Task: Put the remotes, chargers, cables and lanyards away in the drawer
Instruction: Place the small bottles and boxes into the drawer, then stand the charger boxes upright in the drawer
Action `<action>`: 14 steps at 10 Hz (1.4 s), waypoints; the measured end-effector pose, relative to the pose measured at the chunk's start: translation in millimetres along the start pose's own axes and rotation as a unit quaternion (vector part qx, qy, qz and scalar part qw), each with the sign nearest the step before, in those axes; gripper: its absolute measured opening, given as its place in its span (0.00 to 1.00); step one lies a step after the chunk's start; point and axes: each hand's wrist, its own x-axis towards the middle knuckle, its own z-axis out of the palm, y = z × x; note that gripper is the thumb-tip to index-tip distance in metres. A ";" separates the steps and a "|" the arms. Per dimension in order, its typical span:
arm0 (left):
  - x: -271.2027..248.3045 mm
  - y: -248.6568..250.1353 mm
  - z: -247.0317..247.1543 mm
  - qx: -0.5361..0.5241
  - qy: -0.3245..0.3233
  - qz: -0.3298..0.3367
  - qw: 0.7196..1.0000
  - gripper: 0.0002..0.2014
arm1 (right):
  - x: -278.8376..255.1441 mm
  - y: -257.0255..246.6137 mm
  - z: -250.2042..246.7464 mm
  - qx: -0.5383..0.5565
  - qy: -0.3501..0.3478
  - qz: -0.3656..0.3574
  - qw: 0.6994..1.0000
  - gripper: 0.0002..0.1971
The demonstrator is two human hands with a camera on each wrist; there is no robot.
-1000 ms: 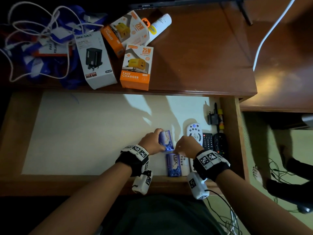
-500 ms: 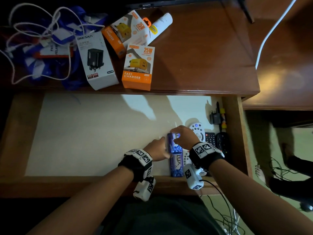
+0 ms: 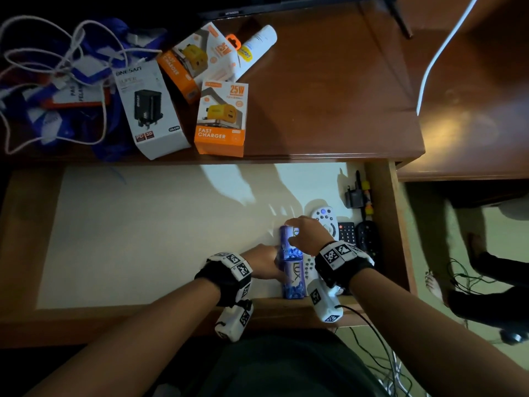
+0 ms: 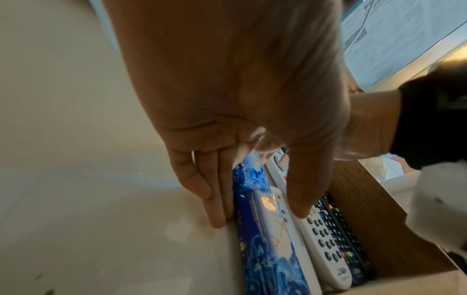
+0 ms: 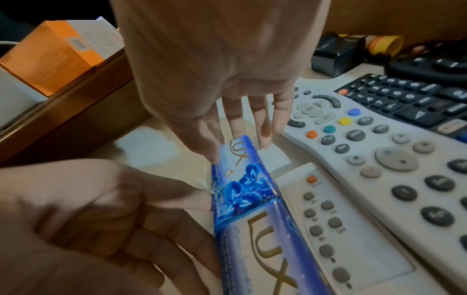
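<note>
Blue Lux boxes are being lined up end to end in the drawer point(image 3: 177, 233), near its right side. The far Lux box point(image 3: 287, 244) is steadied from above by the right hand point(image 3: 307, 234), whose fingers are spread and curved down over its far end; whether they press or merely touch cannot be told. The left hand point(image 3: 264, 263) lies flat against the left face of the near Lux box point(image 3: 292, 282), its fingers point(image 4: 215, 191) straight and held together, pushing rather than gripping.

Just to the right of the boxes, a small white remote point(image 5: 336, 225), a long white remote point(image 5: 394, 159) and a black remote point(image 3: 347, 232) are packed side by side, with a rounded black remote point(image 3: 367, 234) against the right wall and a black plug point(image 3: 355, 197) beyond them. The chargers' cartons, namely the white charger box point(image 3: 148, 106) and two orange charger boxes point(image 3: 221, 118), are left on the desk top point(image 3: 329, 104), with the tangle of white cables point(image 3: 57, 67) and blue lanyards point(image 3: 114, 133) at the far left.

For this step, an even sideways push is judged best, so that both boxes are seated flush against the white remote without tipping. Their ends should be kept butted together, and the wide bare floor to the left kept free for the bulkier cartons and cables.
</note>
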 end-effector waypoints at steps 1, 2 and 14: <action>-1.4 0.7 -2.0 0.005 0.028 -0.043 0.999 0.32 | 1.4 4.2 -3.5 0.030 0.009 -0.005 0.999 0.27; -10.1 -6.2 -7.8 -0.013 0.103 -0.095 0.990 0.33 | 2.0 9.2 -9.5 0.080 0.034 -0.006 0.996 0.25; -67.8 26.4 -212.5 0.250 0.464 -0.054 0.848 0.37 | 186.8 -135.1 -204.0 0.009 0.228 -0.105 0.968 0.20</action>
